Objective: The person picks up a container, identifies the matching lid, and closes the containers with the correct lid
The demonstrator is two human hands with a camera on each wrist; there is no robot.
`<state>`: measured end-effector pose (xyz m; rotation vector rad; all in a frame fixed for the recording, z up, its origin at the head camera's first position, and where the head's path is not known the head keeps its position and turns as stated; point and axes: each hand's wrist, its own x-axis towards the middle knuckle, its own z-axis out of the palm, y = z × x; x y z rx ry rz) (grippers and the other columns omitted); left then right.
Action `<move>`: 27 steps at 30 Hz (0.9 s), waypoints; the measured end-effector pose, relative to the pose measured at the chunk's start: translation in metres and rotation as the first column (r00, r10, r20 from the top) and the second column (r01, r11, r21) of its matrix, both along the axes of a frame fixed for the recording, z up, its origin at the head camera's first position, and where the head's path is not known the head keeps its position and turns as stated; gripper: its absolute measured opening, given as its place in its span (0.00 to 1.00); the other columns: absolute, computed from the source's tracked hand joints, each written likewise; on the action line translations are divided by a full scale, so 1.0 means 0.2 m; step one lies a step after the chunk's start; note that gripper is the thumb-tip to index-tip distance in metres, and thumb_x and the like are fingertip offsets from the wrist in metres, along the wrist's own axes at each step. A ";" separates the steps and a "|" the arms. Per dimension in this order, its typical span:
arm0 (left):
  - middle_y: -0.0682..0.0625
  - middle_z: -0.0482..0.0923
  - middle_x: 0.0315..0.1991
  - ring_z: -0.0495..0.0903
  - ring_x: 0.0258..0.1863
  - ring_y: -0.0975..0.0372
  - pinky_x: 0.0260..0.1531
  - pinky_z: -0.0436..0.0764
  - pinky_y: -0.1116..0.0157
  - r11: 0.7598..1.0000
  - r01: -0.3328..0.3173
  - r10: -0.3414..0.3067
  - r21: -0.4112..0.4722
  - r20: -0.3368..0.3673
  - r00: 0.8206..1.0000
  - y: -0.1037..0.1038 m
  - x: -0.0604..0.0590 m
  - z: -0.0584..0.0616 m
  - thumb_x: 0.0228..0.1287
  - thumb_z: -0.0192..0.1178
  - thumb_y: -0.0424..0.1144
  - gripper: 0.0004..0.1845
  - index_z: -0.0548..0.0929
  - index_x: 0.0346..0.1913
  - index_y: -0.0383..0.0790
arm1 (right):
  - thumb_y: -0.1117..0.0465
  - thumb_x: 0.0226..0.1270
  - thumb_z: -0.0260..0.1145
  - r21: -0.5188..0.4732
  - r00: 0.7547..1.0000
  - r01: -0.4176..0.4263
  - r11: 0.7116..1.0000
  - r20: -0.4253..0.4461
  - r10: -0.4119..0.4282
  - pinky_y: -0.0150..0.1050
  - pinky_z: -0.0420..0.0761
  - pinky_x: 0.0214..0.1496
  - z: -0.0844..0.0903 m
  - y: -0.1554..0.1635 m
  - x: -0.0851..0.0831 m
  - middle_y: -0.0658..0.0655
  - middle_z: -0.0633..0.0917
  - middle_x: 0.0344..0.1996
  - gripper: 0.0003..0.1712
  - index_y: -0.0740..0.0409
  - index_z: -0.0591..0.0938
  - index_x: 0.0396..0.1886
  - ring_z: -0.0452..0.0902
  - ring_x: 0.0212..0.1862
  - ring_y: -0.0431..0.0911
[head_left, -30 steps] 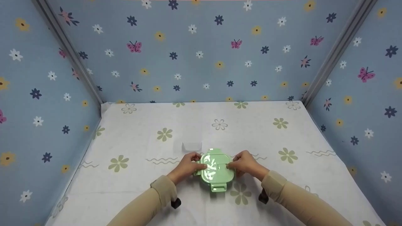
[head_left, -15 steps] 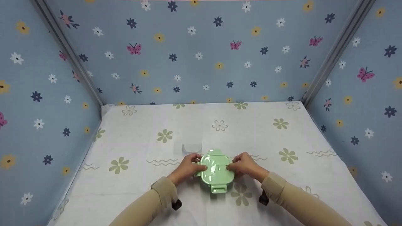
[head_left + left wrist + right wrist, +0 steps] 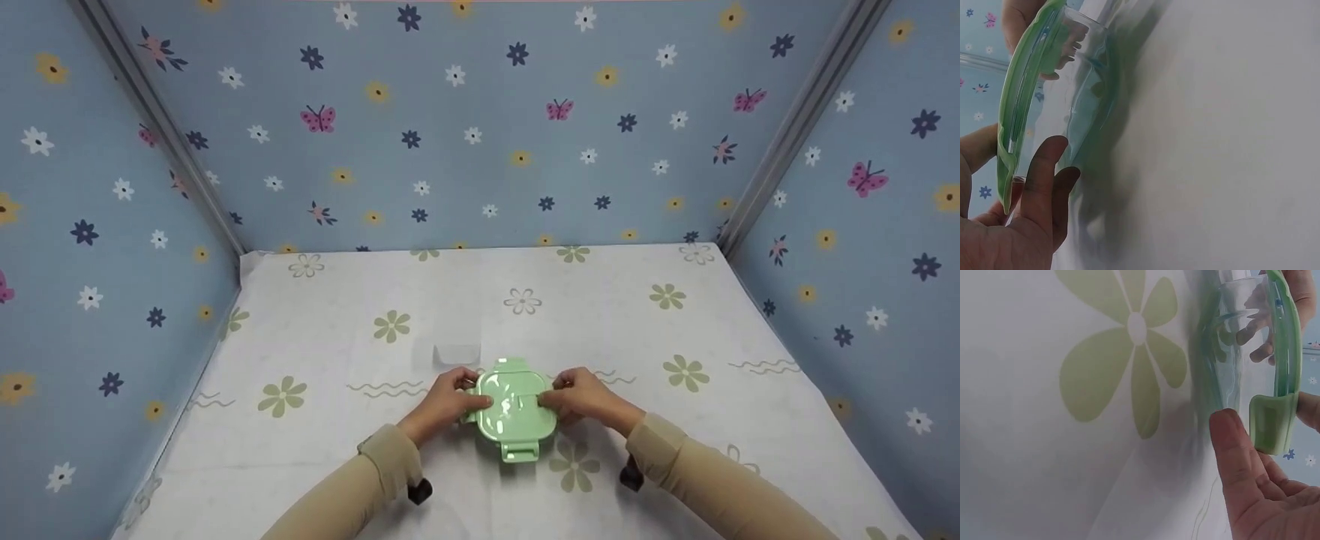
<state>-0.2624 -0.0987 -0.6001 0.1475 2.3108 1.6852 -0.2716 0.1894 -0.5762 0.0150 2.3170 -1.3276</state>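
A clear container (image 3: 1081,107) with a pale green lid (image 3: 515,403) stands on the cloth near the front middle. My left hand (image 3: 459,395) grips its left side: the thumb lies over the lid's edge and the fingers (image 3: 1044,185) curl against the clear wall. My right hand (image 3: 564,396) grips the opposite side the same way, with its thumb (image 3: 1235,455) next to a green side clasp (image 3: 1266,421). Another clasp (image 3: 520,451) points toward me and one sticks out at the far side. The container looks empty through the wall.
A white cloth (image 3: 675,420) printed with green flowers (image 3: 1129,354) covers the table. Blue flowered walls (image 3: 480,135) close it in at the left, back and right. A small clear rectangle (image 3: 457,351) lies on the cloth just behind my left hand.
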 end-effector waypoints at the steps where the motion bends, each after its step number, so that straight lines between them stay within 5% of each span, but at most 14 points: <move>1: 0.45 0.82 0.49 0.77 0.51 0.56 0.52 0.76 0.63 1.000 0.001 -0.001 0.003 0.005 1.000 0.00 0.00 0.00 0.61 0.77 0.37 0.21 0.84 0.54 0.33 | 0.54 0.65 0.80 0.000 1.000 -0.007 1.000 -0.002 0.007 0.41 0.91 0.34 0.00 0.00 0.00 0.55 0.84 0.31 0.18 0.61 0.83 0.41 0.83 0.29 0.44; 10: 0.44 0.83 0.47 0.78 0.49 0.57 0.49 0.76 0.65 0.999 -0.017 0.017 0.037 0.005 1.000 0.00 0.01 0.02 0.59 0.77 0.34 0.21 0.84 0.53 0.31 | 0.51 0.62 0.83 0.029 0.999 -0.027 0.999 -0.042 0.028 0.45 0.92 0.40 0.02 -0.05 -0.02 0.61 0.87 0.44 0.32 0.66 0.83 0.57 0.85 0.34 0.47; 27: 0.44 0.84 0.51 0.78 0.51 0.56 0.50 0.77 0.65 1.000 -0.002 0.001 0.013 0.033 0.999 -0.01 0.01 0.00 0.62 0.77 0.39 0.22 0.84 0.56 0.33 | 0.42 0.54 0.87 0.121 0.995 0.026 0.992 -0.095 -0.014 0.36 0.82 0.34 -0.01 -0.16 -0.01 0.59 0.85 0.44 0.40 0.63 0.81 0.57 0.81 0.38 0.47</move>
